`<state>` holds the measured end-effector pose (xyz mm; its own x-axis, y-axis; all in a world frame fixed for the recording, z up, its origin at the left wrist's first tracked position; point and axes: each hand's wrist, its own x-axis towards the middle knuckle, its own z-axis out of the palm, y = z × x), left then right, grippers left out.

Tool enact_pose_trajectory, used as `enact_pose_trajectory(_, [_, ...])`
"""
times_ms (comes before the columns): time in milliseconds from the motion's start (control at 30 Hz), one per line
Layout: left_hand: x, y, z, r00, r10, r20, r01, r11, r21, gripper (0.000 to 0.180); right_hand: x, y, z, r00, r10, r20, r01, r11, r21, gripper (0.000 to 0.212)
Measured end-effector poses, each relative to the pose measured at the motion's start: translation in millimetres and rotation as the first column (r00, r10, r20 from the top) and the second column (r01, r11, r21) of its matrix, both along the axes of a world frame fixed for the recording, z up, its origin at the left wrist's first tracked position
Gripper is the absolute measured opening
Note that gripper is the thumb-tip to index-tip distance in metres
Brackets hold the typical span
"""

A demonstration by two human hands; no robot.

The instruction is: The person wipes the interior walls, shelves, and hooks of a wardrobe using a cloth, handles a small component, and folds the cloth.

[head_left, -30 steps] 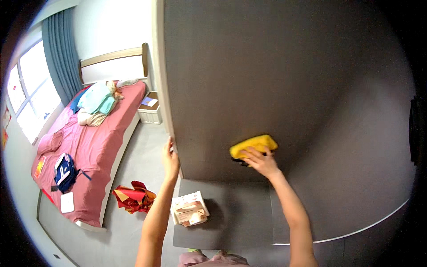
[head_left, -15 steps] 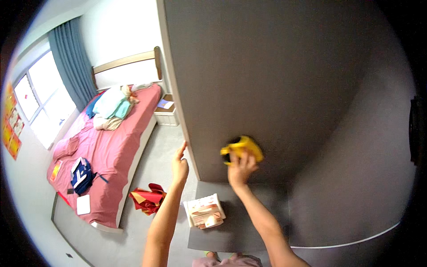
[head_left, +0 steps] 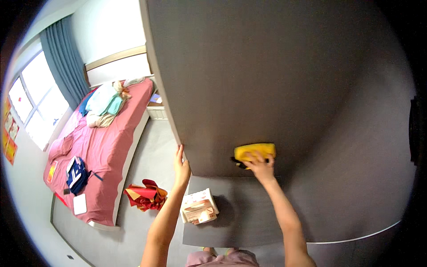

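Note:
In my right hand is a yellow cloth with a black underside or edge, pressed against the upright dark grey-brown panel just above its foot. My left hand rests at the panel's pale left edge, its fingers stretched upward along it; the far side of those fingers is partly hidden. Below the panel lies a dark flat surface. Next to my left forearm, a white and beige pack of tissues sits on that surface's left end.
Left of the panel stands a bed with a pink sheet, piled clothes and a dark blue backpack. A red and gold bag is on the grey floor. A second dark panel bounds the right side.
My right hand has moved the yellow cloth right across the panel, and the cloth now lies more level. My left hand has stayed at the panel's edge. The view has shifted slightly.

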<state>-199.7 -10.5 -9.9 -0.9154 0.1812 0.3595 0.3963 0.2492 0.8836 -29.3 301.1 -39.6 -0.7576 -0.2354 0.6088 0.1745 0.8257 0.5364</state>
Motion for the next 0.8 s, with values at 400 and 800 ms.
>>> enact_pose_trajectory(400, [5.8, -13.0, 26.8, 0.975, -0.085, 0.207, 0.054, 0.987, 0.151, 0.074, -22.4, -27.7, -19.6, 0.63, -0.724, -0.281, -0.001, 0.361, -0.932, 0.075])
enact_pose_trajectory(800, [3.7, -18.1, -6.5, 0.943, -0.138, 0.303, 0.01, 0.921, 0.389, 0.055, -133.7, -175.7, -29.7, 0.956, 0.273, -0.108, -0.257, 0.956, 0.141, 0.037])
